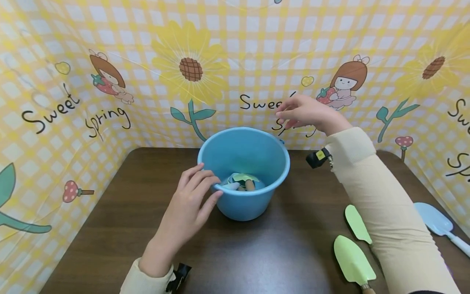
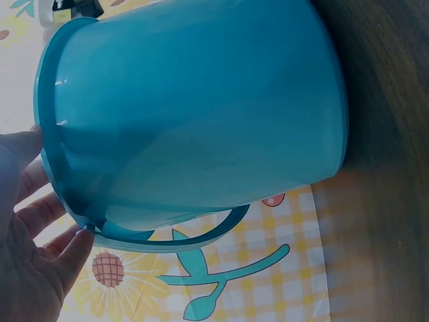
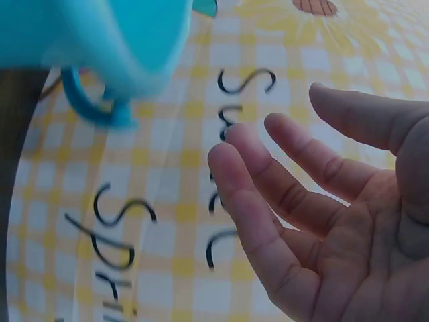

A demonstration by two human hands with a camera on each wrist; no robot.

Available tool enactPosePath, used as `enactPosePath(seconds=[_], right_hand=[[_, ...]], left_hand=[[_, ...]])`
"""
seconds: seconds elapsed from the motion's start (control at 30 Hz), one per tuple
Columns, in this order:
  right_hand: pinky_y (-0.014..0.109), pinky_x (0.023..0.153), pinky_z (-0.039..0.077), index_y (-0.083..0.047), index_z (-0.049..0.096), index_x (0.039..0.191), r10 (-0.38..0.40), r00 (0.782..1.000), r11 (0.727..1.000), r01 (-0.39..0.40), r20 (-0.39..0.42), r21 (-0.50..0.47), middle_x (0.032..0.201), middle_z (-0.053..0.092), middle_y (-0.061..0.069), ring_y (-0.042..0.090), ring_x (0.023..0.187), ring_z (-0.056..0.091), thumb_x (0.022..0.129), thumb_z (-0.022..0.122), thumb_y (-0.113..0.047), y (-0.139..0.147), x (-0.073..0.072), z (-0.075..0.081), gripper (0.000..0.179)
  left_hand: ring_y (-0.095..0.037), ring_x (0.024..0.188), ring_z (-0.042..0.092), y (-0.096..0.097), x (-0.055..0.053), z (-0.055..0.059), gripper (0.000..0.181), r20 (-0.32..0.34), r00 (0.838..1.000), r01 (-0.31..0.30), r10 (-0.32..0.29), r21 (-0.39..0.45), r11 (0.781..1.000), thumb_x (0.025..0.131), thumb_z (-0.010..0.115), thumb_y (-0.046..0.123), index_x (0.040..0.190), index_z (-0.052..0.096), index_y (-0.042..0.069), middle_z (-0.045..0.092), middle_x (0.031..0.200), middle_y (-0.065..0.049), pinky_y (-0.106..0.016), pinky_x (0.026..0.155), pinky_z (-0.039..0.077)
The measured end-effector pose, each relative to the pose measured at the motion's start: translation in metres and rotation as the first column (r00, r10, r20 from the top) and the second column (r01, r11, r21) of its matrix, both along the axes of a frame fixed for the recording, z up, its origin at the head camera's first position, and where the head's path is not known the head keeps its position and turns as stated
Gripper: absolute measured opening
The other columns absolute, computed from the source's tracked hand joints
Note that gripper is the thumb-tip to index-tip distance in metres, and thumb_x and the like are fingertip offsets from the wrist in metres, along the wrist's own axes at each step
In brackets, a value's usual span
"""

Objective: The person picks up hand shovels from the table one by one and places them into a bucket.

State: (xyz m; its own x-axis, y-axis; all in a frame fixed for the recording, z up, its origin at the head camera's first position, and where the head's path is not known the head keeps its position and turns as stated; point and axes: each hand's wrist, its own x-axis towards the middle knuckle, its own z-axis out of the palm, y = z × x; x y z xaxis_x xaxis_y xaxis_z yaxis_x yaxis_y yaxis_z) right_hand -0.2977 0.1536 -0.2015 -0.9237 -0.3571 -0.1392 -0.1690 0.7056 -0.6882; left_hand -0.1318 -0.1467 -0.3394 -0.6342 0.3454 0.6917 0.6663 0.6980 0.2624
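Note:
A light blue bucket (image 1: 253, 204) stands upright on the dark wooden table (image 1: 154, 228), several small things (image 1: 249, 184) lying at its bottom, including a light green piece and a tan handle-like end. With fingers over the near-left rim and thumb along it, my left hand (image 1: 192, 198) holds the bucket; the left wrist view shows this hand (image 2: 43, 221) at the rim from outside. My right hand (image 1: 302, 112) is raised in the air beyond the bucket's right rim, fingers loosely bent and nothing in them. The right wrist view shows its palm (image 3: 335, 221) bare beside the bucket's edge (image 3: 127, 54).
To the right lie a narrow light green trowel (image 1: 356, 222), a wider light green trowel (image 1: 352, 259) and a light blue shovel (image 1: 435, 218), partly under the right sleeve (image 1: 389, 212). A yellow checked cloth (image 1: 249, 49) hangs behind the table. The bucket's handle (image 2: 228, 225) hangs at its side.

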Motion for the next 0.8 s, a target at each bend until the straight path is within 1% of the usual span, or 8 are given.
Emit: enactPosePath(seconds=[0.07, 0.17, 0.23, 0.4, 0.5, 0.63, 0.73, 0.8], right_hand=[[0.038, 0.093, 0.055, -0.003, 0.058, 0.128, -0.018, 1.000, 1.000, 0.018, -0.003, -0.003, 0.106, 0.068, 0.003, 0.018, 0.093, 0.067, 0.102, 0.055, -0.033, 0.012, 0.004, 0.001, 0.039], [0.031, 0.087, 0.055, -0.005, 0.058, 0.128, -0.047, 0.999, 0.999, 0.046, -0.014, -0.014, 0.102, 0.068, -0.002, 0.015, 0.090, 0.068, 0.101, 0.055, -0.035, 0.029, 0.009, 0.002, 0.040], [0.029, 0.085, 0.055, -0.005, 0.058, 0.128, -0.064, 0.998, 0.998, 0.064, -0.024, -0.020, 0.099, 0.068, -0.004, 0.013, 0.088, 0.067, 0.101, 0.055, -0.035, 0.040, 0.011, 0.001, 0.041], [0.041, 0.096, 0.053, -0.004, 0.055, 0.129, -0.114, 0.993, 0.993, 0.114, -0.028, -0.028, 0.094, 0.068, -0.009, 0.008, 0.084, 0.068, 0.102, 0.055, -0.036, 0.067, 0.020, -0.002, 0.042], [0.041, 0.095, 0.052, -0.003, 0.053, 0.131, -0.132, 0.991, 0.991, 0.131, -0.026, -0.032, 0.093, 0.067, -0.011, 0.007, 0.084, 0.068, 0.102, 0.054, -0.035, 0.083, 0.025, -0.006, 0.042], [0.030, 0.087, 0.053, -0.002, 0.052, 0.132, -0.142, 0.990, 0.990, 0.142, -0.024, -0.021, 0.090, 0.066, -0.016, 0.005, 0.083, 0.068, 0.103, 0.052, -0.037, 0.104, 0.032, -0.012, 0.046], [0.018, 0.080, 0.052, 0.000, 0.049, 0.135, -0.171, 0.985, 0.985, 0.171, -0.022, -0.011, 0.087, 0.065, -0.019, 0.001, 0.081, 0.067, 0.103, 0.052, -0.038, 0.120, 0.039, -0.015, 0.050], [0.013, 0.075, 0.051, 0.001, 0.048, 0.136, -0.194, 0.981, 0.981, 0.194, -0.017, -0.008, 0.086, 0.065, -0.021, -0.001, 0.080, 0.067, 0.102, 0.052, -0.040, 0.130, 0.042, -0.018, 0.054]], left_hand=[[-0.037, 0.131, 0.047, 0.000, 0.000, 0.000, 0.021, -0.001, 1.000, 0.001, -0.001, 0.000, 1.000, 0.088, 0.075, 0.013, 0.107, 0.068, 0.008, 0.065, 0.113, -0.009, -0.053, 0.112, 0.043], [-0.037, 0.131, 0.047, 0.001, 0.000, 0.000, 0.022, -0.001, 1.000, 0.000, 0.000, 0.002, 1.000, 0.088, 0.076, 0.013, 0.107, 0.068, 0.008, 0.065, 0.113, -0.009, -0.053, 0.112, 0.043], [-0.037, 0.131, 0.048, 0.001, 0.000, 0.000, 0.022, -0.001, 1.000, -0.002, 0.002, 0.003, 1.000, 0.088, 0.076, 0.013, 0.107, 0.068, 0.008, 0.065, 0.113, -0.009, -0.053, 0.112, 0.044], [-0.039, 0.130, 0.048, 0.001, 0.000, 0.001, 0.021, -0.002, 1.000, -0.001, 0.001, 0.005, 1.000, 0.088, 0.076, 0.012, 0.107, 0.067, 0.008, 0.065, 0.113, -0.009, -0.052, 0.112, 0.043], [-0.039, 0.130, 0.048, 0.001, 0.000, 0.001, 0.021, -0.003, 1.000, 0.001, -0.001, 0.005, 1.000, 0.088, 0.076, 0.012, 0.107, 0.067, 0.008, 0.065, 0.113, -0.009, -0.052, 0.113, 0.043], [-0.039, 0.130, 0.048, 0.002, 0.000, 0.000, 0.021, -0.003, 1.000, 0.001, -0.001, 0.007, 1.000, 0.088, 0.075, 0.012, 0.107, 0.067, 0.008, 0.065, 0.113, -0.009, -0.052, 0.113, 0.042], [-0.038, 0.130, 0.048, 0.002, 0.000, 0.000, 0.021, -0.004, 1.000, 0.001, -0.001, 0.009, 1.000, 0.088, 0.075, 0.012, 0.106, 0.067, 0.008, 0.065, 0.113, -0.009, -0.052, 0.113, 0.042], [-0.036, 0.131, 0.048, 0.002, 0.000, 0.001, 0.021, -0.006, 1.000, 0.002, -0.002, 0.010, 1.000, 0.088, 0.075, 0.012, 0.107, 0.067, 0.008, 0.065, 0.113, -0.009, -0.051, 0.113, 0.042]])
